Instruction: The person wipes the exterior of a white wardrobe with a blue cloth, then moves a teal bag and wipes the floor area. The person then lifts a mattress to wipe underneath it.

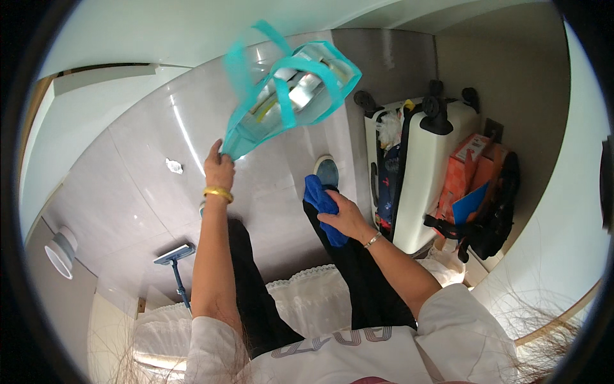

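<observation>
My left hand (220, 168) grips one corner of a clear plastic tote bag (307, 113) with turquoise edging and handles. The bag hangs tilted over the floor, its handles swung out and partly blurred. Several packaged items lie inside it, too unclear to name. In my right hand (349, 217) is a crumpled blue cloth (327, 218), held above my right leg. Beyond the cloth, my right shoe (326, 169) stands on the floor. My left shoe is mostly hidden behind my left arm.
A white suitcase (418, 182) stands at the right with its wheels outward, a gap showing stuffed contents. Beside it are orange boxes (472, 156) and a black bag (503, 216). A flat mop (175, 255), a crumpled wrapper (174, 166) and a white bin (61, 252) are at the left.
</observation>
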Demonstrator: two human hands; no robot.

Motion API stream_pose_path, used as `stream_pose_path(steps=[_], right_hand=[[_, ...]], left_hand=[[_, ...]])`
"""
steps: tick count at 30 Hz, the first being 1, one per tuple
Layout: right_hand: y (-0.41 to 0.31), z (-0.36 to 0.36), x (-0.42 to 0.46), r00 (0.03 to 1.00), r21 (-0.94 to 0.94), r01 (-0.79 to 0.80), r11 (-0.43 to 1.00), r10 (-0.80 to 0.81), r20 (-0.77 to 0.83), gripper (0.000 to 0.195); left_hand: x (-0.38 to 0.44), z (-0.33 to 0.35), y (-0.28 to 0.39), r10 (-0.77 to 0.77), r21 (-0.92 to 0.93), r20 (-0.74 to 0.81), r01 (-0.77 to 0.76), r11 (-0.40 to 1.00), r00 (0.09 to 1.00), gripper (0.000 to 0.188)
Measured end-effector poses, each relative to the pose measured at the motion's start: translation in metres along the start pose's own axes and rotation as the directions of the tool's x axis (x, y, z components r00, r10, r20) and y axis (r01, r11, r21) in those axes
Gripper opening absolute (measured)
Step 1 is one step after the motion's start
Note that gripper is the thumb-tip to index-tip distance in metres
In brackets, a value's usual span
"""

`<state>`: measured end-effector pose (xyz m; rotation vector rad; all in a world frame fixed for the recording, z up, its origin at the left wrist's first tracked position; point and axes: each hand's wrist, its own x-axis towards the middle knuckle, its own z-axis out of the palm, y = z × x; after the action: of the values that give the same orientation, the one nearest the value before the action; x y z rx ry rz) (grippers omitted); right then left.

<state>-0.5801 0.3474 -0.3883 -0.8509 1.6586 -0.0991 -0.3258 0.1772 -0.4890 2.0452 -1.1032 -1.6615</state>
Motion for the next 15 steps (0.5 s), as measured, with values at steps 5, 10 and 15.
stream_pose_path(steps=[5,10,15], right_hand=[[-0.013,-0.006,0.007,0.992,-0.018,-0.037,0.999,0.035,-0.12,0.072],[-0.03,-0.032,0.026,0.968,0.133,-0.049,0.99,0.08,-0.237,0.076],[-0.052,-0.086,0.087,0.892,0.284,0.043,0.958,0.091,-0.444,0.079]], left_hand=[[-0.032,-0.053,-0.039,-0.065,-0.111,-0.097,0.055,0.992,0.993,0.042],[-0.057,-0.093,-0.131,0.057,0.214,-0.2,-0.013,0.977,0.978,0.042],[-0.104,-0.085,-0.081,-0.095,-0.049,-0.234,0.085,0.995,0.968,0.049]])
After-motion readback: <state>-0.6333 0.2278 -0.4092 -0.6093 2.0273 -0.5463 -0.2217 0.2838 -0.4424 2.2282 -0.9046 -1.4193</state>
